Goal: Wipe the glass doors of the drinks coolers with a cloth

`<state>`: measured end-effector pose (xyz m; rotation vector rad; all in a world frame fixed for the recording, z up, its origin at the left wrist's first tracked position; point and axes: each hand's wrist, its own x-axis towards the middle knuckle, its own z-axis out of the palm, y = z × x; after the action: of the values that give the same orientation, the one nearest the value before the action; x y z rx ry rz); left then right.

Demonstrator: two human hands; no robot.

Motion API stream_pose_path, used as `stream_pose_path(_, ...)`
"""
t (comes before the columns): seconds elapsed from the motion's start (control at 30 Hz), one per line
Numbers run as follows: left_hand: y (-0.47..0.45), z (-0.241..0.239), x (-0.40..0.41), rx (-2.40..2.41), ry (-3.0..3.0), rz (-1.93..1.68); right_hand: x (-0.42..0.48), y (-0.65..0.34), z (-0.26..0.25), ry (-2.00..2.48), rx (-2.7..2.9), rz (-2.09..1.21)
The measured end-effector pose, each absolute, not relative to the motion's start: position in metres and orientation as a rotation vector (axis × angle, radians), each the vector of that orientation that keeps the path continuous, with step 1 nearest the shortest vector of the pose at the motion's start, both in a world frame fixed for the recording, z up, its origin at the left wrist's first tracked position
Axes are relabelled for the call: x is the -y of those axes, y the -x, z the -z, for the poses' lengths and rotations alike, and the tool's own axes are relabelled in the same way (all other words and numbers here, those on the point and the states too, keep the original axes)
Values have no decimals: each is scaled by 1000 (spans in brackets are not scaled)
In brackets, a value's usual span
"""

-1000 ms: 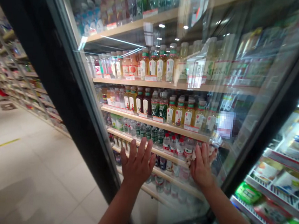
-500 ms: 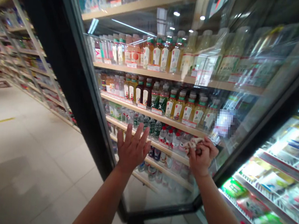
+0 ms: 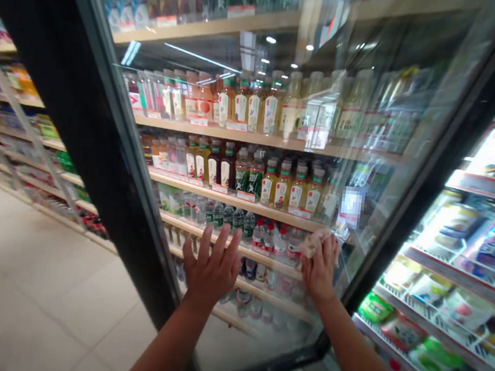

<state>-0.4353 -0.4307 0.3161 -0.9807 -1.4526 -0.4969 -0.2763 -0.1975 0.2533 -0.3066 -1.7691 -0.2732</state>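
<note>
An open glass cooler door (image 3: 275,170) with a black frame fills the middle of the view. My left hand (image 3: 210,266) lies flat on the glass with its fingers spread. My right hand (image 3: 321,265) presses a crumpled pale cloth (image 3: 312,242) against the glass near the door's right edge, fingers curled over it. Reflected in the glass are wooden shelves with rows of drink bottles (image 3: 274,182).
Behind the door on the right, the lit cooler interior (image 3: 449,269) holds wire racks of packaged goods. At the left, store shelving (image 3: 19,146) runs along a pale tiled floor (image 3: 35,293). The door's black bottom edge sits low in the view.
My right hand went from flat on the glass to bunching the cloth, and now presses it on the glass slightly higher. My left hand stays on the glass. The view shifted a little.
</note>
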Motion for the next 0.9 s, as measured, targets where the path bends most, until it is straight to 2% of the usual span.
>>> stream_pose_path(0.13, 435, -314, 428, 1502, 983, 464, 208, 292, -296, 361, 1679, 179)
stream_pose_path(0.33, 431, -309, 428, 1527, 1006, 529, 246, 305, -271, 329, 1737, 198)
stream_pose_path(0.57, 433, -311, 428, 1518, 1041, 573, 257, 315, -325, 261, 1730, 159)
stream_pose_path(0.77, 430, -312, 429, 1493, 1034, 579, 271, 318, -304, 270, 1770, 206)
stream_pose_path(0.9, 431, -312, 432, 1525, 1036, 522, 269, 319, -326, 273, 1744, 180)
